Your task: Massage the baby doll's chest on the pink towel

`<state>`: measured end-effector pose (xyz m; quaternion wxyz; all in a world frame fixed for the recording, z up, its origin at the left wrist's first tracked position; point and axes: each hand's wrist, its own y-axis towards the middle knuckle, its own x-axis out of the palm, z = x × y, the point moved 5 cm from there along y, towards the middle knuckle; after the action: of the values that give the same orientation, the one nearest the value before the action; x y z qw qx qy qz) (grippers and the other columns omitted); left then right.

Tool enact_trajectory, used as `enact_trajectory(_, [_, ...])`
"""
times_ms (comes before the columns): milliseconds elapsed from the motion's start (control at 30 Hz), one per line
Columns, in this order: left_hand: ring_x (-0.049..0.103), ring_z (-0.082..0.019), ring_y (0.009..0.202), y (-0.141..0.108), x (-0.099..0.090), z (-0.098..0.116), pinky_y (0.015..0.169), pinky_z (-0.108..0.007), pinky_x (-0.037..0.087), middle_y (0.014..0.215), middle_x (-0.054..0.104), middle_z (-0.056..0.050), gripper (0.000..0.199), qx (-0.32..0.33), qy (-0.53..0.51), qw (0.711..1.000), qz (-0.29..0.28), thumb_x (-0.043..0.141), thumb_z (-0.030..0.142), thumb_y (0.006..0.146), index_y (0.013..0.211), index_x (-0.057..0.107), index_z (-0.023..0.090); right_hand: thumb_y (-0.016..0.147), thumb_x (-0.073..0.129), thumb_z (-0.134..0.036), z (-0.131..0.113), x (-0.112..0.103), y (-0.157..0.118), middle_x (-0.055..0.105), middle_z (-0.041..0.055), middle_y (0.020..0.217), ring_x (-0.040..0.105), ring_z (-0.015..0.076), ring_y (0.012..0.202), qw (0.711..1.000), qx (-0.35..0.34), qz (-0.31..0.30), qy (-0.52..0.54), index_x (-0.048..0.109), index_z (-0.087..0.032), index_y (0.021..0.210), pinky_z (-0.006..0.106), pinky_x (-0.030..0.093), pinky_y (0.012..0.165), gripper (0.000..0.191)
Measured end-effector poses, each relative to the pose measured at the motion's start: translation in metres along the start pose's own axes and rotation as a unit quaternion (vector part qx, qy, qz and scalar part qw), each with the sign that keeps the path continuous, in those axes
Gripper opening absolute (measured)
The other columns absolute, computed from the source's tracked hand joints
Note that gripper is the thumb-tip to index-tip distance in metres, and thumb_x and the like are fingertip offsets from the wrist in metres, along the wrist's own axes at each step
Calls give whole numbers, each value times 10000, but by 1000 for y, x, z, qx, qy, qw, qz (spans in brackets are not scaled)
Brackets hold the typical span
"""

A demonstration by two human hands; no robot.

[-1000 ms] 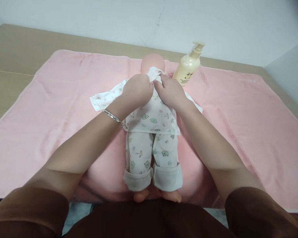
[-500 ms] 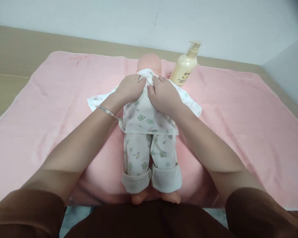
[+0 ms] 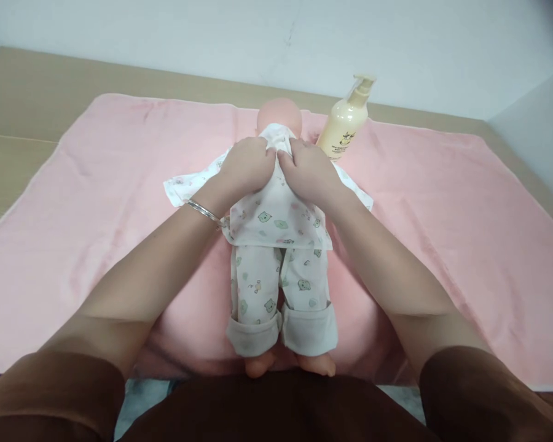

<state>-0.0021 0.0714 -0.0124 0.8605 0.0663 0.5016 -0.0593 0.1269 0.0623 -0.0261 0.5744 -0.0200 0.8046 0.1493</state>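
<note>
As both hands meet over the doll [image 3: 279, 114], the left hand [image 3: 249, 164] is curled with its fingers pressed together, pinching the shirt [image 3: 280, 224] just below the neck. Right beside it, the right hand [image 3: 312, 170] pinches its own fold, thumb against the fabric; some fingertips are hidden, so their exact grip I cannot tell.

The doll lies lengthwise mid-cloth, head toward the back edge of the table [image 3: 27, 92], feet at the front edge of the pink cloth [image 3: 120, 178]. Its sleeves spread out sideways, and the patterned pants [image 3: 258, 279] have thick turned-up cuffs.

Over by the back edge, right of the head, there's the pump bottle [image 3: 345, 126]: a cow face on the label, small dark print under it, too blurred to read surely. Pink cloth stretches wide toward the left and right edges, with bare wood showing behind.
</note>
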Motion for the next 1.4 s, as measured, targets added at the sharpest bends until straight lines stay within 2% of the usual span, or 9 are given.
enact_trajectory(167, [646,-253,1006,16,9,-19,997,-392,524,1088,733,-128,340,11,-75,997,13,383,369,1025,943,659,188,1090,278,-290,-15,-3,-11,674,271,1347,612,416,1330,999,-11,0,-43,620,-43,1317,585,495,1148,479])
enact_trajectory(433, [641,-286,1135,14,16,-19,1098,-411,500,1134,738,-140,364,18,-86,994,62,400,406,1043,1042,694,192,1089,357,-428,14,3,11,669,161,1405,593,374,1364,998,-16,-20,57,600,-199,1363,624,457,1190,432])
enact_trajectory(633, [661,-264,1117,11,16,-20,1061,-382,514,1162,765,-108,328,-6,-118,989,94,432,370,1020,993,709,195,1066,400,-447,18,2,12,564,170,1593,526,398,1480,997,3,-17,74,539,-171,1502,634,437,1218,534])
enact_trajectory(800, [670,-260,1087,11,17,-23,1036,-399,521,1151,772,-105,297,-26,-134,984,113,465,373,1006,958,692,188,1075,388,-472,12,-7,6,672,195,1442,594,410,1396,997,3,-37,68,619,-140,1380,640,468,1189,507])
enact_trajectory(933, [670,-255,1034,11,16,-24,1014,-412,529,1098,769,-97,278,-30,-138,983,120,485,383,1002,912,668,193,1027,455,-373,8,-19,5,733,152,1322,665,403,1289,997,-15,-27,74,686,-187,1244,628,543,1112,367])
enact_trajectory(1033, [667,-251,1030,11,16,-24,1005,-400,527,1079,761,-90,247,-33,-141,982,119,510,375,1001,897,649,200,989,464,-271,1,-31,2,680,132,1459,552,394,1487,997,-20,10,69,662,-189,1348,624,487,1212,419])
enact_trajectory(1200, [649,-219,938,13,18,-31,933,-374,504,936,717,-77,448,-25,-169,976,137,315,390,1093,758,556,217,1017,397,-234,-13,-25,-6,458,165,1700,404,306,1623,998,-26,44,49,580,-113,1477,517,342,1360,510])
enact_trajectory(1300, [624,-190,849,15,20,-38,873,-353,482,849,666,-63,568,-34,-195,967,157,187,435,1119,735,550,225,1027,373,-241,-16,-7,-6,492,135,1675,406,318,1610,998,-47,16,36,616,-177,1409,602,311,1360,457])
enact_trajectory(1400, [623,-177,848,16,22,-41,867,-333,479,835,651,-58,596,-43,-192,968,158,196,471,1121,758,600,225,1028,397,-246,-17,-7,-8,529,108,1649,400,326,1615,996,-67,-4,53,619,-218,1410,646,335,1337,443])
